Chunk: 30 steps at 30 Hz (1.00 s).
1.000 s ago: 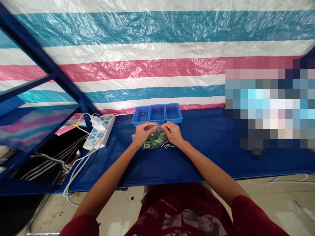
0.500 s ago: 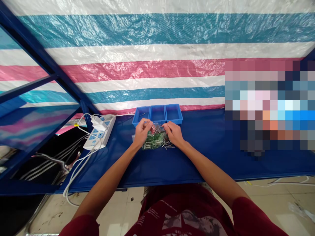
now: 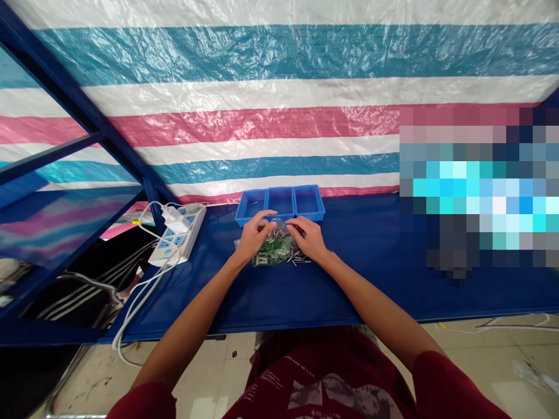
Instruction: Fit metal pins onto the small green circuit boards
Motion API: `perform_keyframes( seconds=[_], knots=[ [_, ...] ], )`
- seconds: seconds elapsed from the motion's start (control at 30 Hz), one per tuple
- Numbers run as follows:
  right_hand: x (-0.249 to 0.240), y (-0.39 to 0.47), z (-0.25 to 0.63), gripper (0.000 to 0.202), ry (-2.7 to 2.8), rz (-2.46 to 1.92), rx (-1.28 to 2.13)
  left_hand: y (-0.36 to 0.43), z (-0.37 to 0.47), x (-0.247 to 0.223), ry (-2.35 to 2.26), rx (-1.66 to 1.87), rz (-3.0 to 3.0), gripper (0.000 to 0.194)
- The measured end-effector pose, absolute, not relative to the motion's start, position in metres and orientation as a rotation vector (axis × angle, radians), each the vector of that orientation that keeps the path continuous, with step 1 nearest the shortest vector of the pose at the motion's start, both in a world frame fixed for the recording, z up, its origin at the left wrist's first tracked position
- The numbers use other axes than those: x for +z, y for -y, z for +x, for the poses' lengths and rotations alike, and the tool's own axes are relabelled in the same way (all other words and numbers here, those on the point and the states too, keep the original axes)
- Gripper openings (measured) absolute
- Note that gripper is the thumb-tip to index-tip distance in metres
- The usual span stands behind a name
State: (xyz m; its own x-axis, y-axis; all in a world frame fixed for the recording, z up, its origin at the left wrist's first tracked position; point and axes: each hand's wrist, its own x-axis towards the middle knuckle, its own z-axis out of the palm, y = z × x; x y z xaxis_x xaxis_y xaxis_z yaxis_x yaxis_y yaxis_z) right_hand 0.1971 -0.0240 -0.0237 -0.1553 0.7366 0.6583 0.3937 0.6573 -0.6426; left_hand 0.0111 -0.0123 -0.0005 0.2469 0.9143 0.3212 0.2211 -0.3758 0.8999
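A clear plastic bag [image 3: 279, 231] with green printing lies on the blue table, with many thin metal pins in and around it. Loose metal pins [image 3: 299, 259] spill out at its right side. My left hand [image 3: 253, 237] is at the bag's upper left, its thumb and forefinger apart with nothing visible between them. On the upper right side, my right hand [image 3: 311, 237] curves over the bag with thumb and forefinger slightly parted near the plastic. Just behind both hands stands a blue three-compartment tray [image 3: 323, 212]; a thin pin lies in its left compartment.
A white power strip [image 3: 192, 238] with a plugged-in adapter and white cables [image 3: 131, 314] sits at the table's left. The blue table [image 3: 362, 250] runs rightward to a pixelated area. Striped plastic sheeting [image 3: 279, 93] hangs behind, and a blue metal frame [image 3: 113, 148] slants at left.
The fingers of my left hand have spread from a pinch at the bag. My right fingers have also loosened and shifted slightly left. The bag and tray stay in place.
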Motion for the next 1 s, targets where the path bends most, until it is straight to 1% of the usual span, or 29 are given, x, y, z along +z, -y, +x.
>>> perform_keyframes(
  seconds=[0.23,0.33,0.47,0.6,0.67,0.73,0.8,0.87,1.0],
  knots=[
    [-0.025,0.024,0.194,0.027,1.827,-0.786,0.437,0.015,0.011,-0.001,-1.056,1.123,1.719,0.045],
    [-0.025,0.024,0.194,0.027,1.833,-0.786,0.428,0.014,0.012,-0.002,-1.046,1.148,1.7,0.04],
    [-0.025,0.023,0.196,0.029,1.758,-0.896,0.388,0.013,0.012,-0.001,-1.044,1.208,1.708,0.032],
    [-0.025,0.022,0.197,0.029,1.719,-0.95,0.387,0.014,0.012,0.002,-1.082,1.18,1.775,0.027],
    [-0.025,0.023,0.197,0.029,1.701,-0.946,0.383,0.015,0.011,0.004,-1.071,1.151,1.809,0.027],
    [-0.024,0.023,0.197,0.03,1.677,-0.947,0.385,0.015,0.011,0.006,-1.063,1.129,1.793,0.031],
    [-0.024,0.023,0.197,0.032,1.665,-0.958,0.397,0.013,0.01,0.006,-1.077,1.145,1.696,0.036],
    [-0.024,0.022,0.198,0.033,1.671,-0.972,0.408,0.006,0.009,0.005,-1.112,1.245,1.517,0.039],
    [-0.027,0.021,0.197,0.033,1.691,-0.975,0.408,-0.013,0.0,0.003,-1.157,1.491,1.089,0.037]
  ],
)
